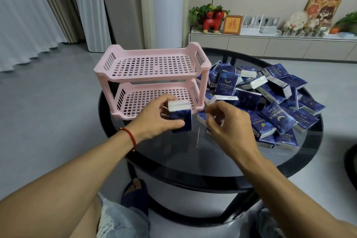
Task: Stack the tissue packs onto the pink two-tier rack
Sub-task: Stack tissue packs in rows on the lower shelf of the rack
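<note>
While both rack (154, 63) tiers empty, left hand (154, 120) grips tissue packs (180, 116) before lower tier, counter's left edge. Right hand (228, 121) pinches pack from pile (274, 102). Slide flat, square against back corner.

Round dark glass table (193, 152), pink two-tier rack (152, 67) at left, heap of perhaps thirty tissue packs (270, 100) right.

The person is reaching both bare forearms forward and slightly inward. The left hand (154, 120) is curling its fingers and thumb around a small stack of tissue packs (180, 116), holding it upright. The right hand (229, 123) is hovering just beside it, knuckles up, fingers bent and pinching another tissue pack (218, 119).
</note>
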{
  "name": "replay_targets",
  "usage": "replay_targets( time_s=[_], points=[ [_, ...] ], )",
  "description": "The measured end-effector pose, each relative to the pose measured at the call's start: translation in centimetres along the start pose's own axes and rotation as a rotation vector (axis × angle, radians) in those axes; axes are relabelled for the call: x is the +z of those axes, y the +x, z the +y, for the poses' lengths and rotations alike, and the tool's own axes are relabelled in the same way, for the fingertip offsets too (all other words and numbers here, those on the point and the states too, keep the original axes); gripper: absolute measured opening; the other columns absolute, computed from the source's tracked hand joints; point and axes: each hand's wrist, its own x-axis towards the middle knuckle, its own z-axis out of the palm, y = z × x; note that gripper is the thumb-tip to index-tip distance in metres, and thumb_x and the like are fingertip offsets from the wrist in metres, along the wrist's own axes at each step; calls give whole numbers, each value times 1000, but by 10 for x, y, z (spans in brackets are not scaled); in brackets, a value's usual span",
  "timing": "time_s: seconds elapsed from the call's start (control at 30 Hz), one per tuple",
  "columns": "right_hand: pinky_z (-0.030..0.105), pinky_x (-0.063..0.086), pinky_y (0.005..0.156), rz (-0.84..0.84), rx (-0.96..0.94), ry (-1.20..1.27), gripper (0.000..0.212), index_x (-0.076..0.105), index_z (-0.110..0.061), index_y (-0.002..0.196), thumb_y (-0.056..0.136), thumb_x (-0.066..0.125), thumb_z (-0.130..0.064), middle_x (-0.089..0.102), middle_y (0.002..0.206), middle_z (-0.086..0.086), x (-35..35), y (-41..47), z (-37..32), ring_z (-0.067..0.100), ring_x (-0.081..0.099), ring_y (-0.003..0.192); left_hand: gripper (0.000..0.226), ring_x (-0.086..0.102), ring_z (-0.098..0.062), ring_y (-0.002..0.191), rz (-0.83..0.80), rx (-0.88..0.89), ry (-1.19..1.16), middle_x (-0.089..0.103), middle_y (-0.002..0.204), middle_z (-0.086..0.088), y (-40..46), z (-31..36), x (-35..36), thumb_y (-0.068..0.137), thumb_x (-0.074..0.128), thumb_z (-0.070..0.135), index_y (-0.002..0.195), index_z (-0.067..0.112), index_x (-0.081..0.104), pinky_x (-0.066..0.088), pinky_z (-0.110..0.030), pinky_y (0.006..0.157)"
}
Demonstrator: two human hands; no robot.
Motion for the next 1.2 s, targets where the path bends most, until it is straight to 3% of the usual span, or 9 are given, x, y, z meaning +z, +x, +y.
replay_targets(
  time_s=[0.1, 0.2, 0.33, 0.43, 0.63, 0.7, 0.87, 1.0, 1.2],
  points=[
    [43, 54, 80, 54, -57, -71, 17, 68, -21, 107, 90, 68, -21, 69, 99, -6, 2, 10, 1, 18, 61, 90, 58, 69, -5, 102, 104, -9, -68, 70, 115, 6, 17, 9, 1, 72, 91, 9, 118, 25, 61, 58, -22, 89],
    [48, 54, 82, 29, -31, -91, 32, 59, -17, 123, 95, 66, -30, 71, 113, 3, 6, 36, -3, 27, 65, 97, 65, 69, -12, 107, 153, -78, -86, 69, 121, 2, 43, 6, 5, 71, 92, 10, 126, 19, 57, 59, -32, 93],
    [52, 56, 77, -52, 50, -127, 25, 63, -19, 109, 95, 61, -40, 73, 105, 5, 19, 70, -7, 33, 67, 97, 60, 70, -23, 107, 225, -144, -89, 71, 118, -7, 76, -10, 11, 70, 91, 5, 118, 13, 55, 58, -38, 96],
    [52, 57, 76, -36, 105, -72, 21, 67, -23, 101, 92, 62, -41, 73, 99, 0, 22, 77, -3, 30, 67, 92, 58, 69, -21, 108, 221, -182, -74, 72, 116, -5, 102, -21, 13, 70, 92, 5, 118, 12, 61, 57, -37, 96],
    [49, 58, 77, -30, 131, -12, 16, 72, -25, 101, 90, 67, -36, 75, 97, -6, 23, 83, 6, 25, 69, 89, 69, 68, -15, 111, 173, -147, 63, 72, 118, 12, 146, -58, 16, 57, 87, 48, 120, 36, 62, 56, -47, 99],
    [49, 58, 77, -24, 136, 0, 16, 73, -25, 102, 91, 68, -35, 75, 96, -6, 23, 84, 7, 24, 70, 90, 70, 70, -14, 108, 157, -108, 66, 73, 114, 12, 147, -61, 16, 57, 85, 52, 121, 39, 61, 58, -46, 95],
    [50, 59, 76, -21, 131, 23, 15, 74, -26, 103, 91, 70, -34, 76, 98, -7, 23, 84, 8, 24, 70, 90, 77, 71, -16, 107, 98, -90, 73, 73, 116, 7, 145, -61, 13, 54, 90, 36, 125, 37, 59, 59, -43, 94],
    [51, 60, 78, -40, 135, 44, 15, 74, -26, 104, 92, 70, -33, 76, 100, -7, 21, 84, 8, 22, 71, 91, 69, 69, -16, 110, 192, -41, 111, 71, 117, 9, 144, -57, 13, 61, 88, 36, 124, 33, 61, 59, -45, 95],
    [52, 59, 79, -45, 147, 54, 12, 73, -27, 102, 91, 71, -33, 76, 100, -7, 23, 86, 11, 23, 71, 93, 50, 72, -17, 100, 160, -15, 70, 73, 108, -6, 145, -53, 15, 73, 88, 13, 117, 18, 64, 60, -44, 92]
  ],
)
